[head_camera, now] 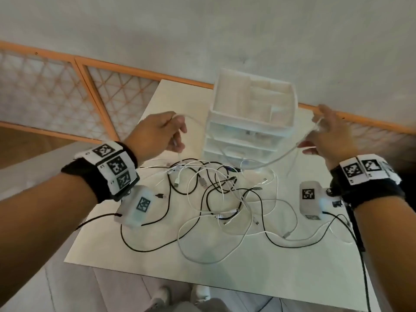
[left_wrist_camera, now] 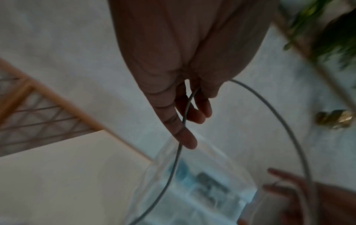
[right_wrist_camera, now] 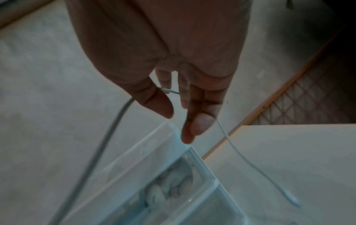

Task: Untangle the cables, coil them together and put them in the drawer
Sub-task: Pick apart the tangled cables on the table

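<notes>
Left hand [head_camera: 157, 134] and right hand [head_camera: 326, 134] each pinch one thin white cable [head_camera: 265, 164], slung before the translucent plastic drawer unit [head_camera: 249, 122]; the tangled black and white cables [head_camera: 216, 194] lie on the near counter [head_camera: 247, 278].

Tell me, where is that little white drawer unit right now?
In the head view the white drawer unit stands at the table's far edge, between the raised left hand and right hand, behind the tangled cables.

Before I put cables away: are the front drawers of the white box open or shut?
Shut: the drawer fronts sit flush with the white box.
</notes>
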`<move>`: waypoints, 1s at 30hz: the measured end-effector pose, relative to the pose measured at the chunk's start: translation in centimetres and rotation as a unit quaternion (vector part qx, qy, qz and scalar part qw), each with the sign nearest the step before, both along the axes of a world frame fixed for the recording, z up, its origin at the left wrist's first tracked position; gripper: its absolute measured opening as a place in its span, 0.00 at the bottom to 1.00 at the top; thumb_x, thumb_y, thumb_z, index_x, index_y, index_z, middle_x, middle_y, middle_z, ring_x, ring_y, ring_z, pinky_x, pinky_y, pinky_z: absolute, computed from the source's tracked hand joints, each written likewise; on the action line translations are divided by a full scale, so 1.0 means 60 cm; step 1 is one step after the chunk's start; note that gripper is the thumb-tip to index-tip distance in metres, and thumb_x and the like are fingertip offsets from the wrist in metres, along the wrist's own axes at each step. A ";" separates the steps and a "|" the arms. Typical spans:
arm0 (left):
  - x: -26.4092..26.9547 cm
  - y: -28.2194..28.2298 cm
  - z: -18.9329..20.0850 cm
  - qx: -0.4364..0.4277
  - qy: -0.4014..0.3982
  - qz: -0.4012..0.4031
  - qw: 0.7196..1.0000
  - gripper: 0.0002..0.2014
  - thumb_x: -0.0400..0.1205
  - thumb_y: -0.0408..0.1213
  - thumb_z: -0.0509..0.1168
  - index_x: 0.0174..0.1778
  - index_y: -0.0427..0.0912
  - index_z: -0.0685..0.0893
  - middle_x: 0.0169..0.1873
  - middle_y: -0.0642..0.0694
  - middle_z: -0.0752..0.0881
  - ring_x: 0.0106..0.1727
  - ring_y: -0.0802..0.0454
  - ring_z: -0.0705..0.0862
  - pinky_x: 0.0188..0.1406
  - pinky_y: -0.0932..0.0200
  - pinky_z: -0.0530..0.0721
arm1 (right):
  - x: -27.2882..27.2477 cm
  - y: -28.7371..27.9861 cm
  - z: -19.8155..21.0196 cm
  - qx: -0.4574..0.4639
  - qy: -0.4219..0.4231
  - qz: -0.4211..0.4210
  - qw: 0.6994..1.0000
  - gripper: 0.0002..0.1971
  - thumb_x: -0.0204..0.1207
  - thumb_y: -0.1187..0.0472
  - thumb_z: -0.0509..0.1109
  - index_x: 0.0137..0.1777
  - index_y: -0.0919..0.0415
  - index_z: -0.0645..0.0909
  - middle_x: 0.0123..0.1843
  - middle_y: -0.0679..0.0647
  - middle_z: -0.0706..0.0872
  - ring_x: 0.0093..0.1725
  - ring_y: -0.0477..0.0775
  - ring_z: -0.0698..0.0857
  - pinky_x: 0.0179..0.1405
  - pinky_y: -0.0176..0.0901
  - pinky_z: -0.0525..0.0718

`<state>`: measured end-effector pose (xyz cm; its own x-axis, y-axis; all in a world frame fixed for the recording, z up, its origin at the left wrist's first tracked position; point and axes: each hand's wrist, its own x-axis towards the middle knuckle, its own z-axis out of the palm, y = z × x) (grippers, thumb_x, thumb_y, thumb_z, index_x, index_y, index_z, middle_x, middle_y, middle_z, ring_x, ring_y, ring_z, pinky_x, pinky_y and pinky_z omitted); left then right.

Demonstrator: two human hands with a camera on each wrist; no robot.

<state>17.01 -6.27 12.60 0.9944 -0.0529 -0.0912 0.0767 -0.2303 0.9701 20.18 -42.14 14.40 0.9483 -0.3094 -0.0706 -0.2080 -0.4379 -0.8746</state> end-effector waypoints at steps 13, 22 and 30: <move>-0.009 -0.131 0.053 0.235 -0.040 -0.088 0.967 0.11 0.85 0.39 0.61 0.45 0.38 0.88 0.33 0.43 0.92 0.32 0.54 0.92 0.49 0.49 0.90 | -0.084 0.119 -0.008 -0.185 0.037 0.152 0.970 0.42 0.71 0.55 0.72 0.85 0.44 0.60 0.88 0.54 0.54 0.77 0.62 0.75 0.75 0.58 0.77; -0.014 -0.140 0.061 0.184 -0.078 -0.150 0.968 0.08 0.85 0.41 0.66 0.46 0.47 0.90 0.36 0.48 0.92 0.36 0.53 0.91 0.40 0.52 0.91 | -0.108 0.133 -0.006 -0.204 0.025 0.274 0.939 0.16 0.72 0.39 0.76 0.57 0.40 0.85 0.31 0.42 0.79 0.31 0.41 0.79 0.36 0.39 0.75; -0.027 -0.063 -0.047 0.367 -0.015 -0.158 0.916 0.13 0.87 0.46 0.60 0.42 0.46 0.85 0.32 0.52 0.84 0.33 0.55 0.80 0.32 0.61 0.72 | -0.002 -0.033 -0.061 -0.141 0.146 -0.007 0.979 0.24 0.78 0.33 0.65 0.49 0.56 0.83 0.42 0.56 0.91 0.38 0.60 0.92 0.46 0.58 0.92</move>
